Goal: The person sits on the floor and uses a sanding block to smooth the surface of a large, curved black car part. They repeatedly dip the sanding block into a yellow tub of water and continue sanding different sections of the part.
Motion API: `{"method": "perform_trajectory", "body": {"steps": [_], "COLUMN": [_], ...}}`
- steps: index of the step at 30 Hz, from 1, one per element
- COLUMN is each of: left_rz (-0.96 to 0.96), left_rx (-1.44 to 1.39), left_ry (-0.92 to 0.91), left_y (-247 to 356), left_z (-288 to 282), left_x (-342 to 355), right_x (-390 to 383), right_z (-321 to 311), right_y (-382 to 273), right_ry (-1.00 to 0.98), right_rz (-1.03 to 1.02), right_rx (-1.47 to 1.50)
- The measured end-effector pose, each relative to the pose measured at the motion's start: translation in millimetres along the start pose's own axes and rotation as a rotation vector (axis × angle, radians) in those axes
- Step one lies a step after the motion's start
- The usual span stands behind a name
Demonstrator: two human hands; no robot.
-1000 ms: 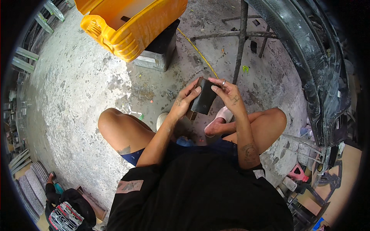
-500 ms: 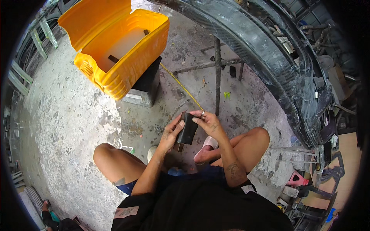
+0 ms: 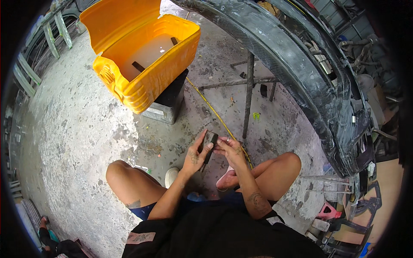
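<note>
My left hand (image 3: 194, 157) is closed round a dark sanding block (image 3: 210, 138), tilted on its narrow side between thumb and fingers. At the block's right edge my right hand (image 3: 232, 154) pinches what looks like the black sandpaper wrapped over it; its fingertips partly hide this edge. Both hands are in front of me, above the floor between my bent knees. Ahead and to the left, a cut-open yellow plastic container (image 3: 150, 88) holds cloudy liquid, with two small dark pieces (image 3: 138, 66) in it.
The container rests on a black box (image 3: 172, 103). A large black woven-pattern car panel (image 3: 297, 64) curves along the right on a metal stand (image 3: 249, 94). A yellow hose (image 3: 211, 105) crosses the stained concrete floor. Another person (image 3: 53, 243) is at lower left.
The block has turned from its broad black face toward its narrow side. My right hand has shifted slightly down to its edge. The whole view has shifted a little.
</note>
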State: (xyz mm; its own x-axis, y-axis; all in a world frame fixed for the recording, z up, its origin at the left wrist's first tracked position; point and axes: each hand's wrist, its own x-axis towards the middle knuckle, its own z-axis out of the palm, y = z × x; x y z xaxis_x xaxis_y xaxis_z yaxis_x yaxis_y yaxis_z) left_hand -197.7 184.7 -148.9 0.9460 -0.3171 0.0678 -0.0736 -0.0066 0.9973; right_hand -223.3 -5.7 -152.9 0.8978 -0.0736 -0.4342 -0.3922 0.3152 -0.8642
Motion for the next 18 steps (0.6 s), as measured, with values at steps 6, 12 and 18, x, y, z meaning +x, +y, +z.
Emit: {"method": "perform_trajectory", "body": {"steps": [6, 12, 18], "left_rz": [0.129, 0.315, 0.071], "left_rx": [0.189, 0.385, -0.032], "left_ry": [0.028, 0.083, 0.030], "left_y": [-6.6, 14.2, 12.7], "left_z": [-3.3, 8.7, 1.0], "left_x": [-1.4, -2.4, -10.1], "right_x": [-7.2, -11.3, -8.1], "right_z": [14.9, 20.6, 28.5], "right_y": [-9.3, -21.2, -45.1], "right_ry": [-0.110, 0.024, -0.132], "right_rz": [-0.026, -0.132, -0.036], "right_rx": [0.316, 0.073, -0.166]}}
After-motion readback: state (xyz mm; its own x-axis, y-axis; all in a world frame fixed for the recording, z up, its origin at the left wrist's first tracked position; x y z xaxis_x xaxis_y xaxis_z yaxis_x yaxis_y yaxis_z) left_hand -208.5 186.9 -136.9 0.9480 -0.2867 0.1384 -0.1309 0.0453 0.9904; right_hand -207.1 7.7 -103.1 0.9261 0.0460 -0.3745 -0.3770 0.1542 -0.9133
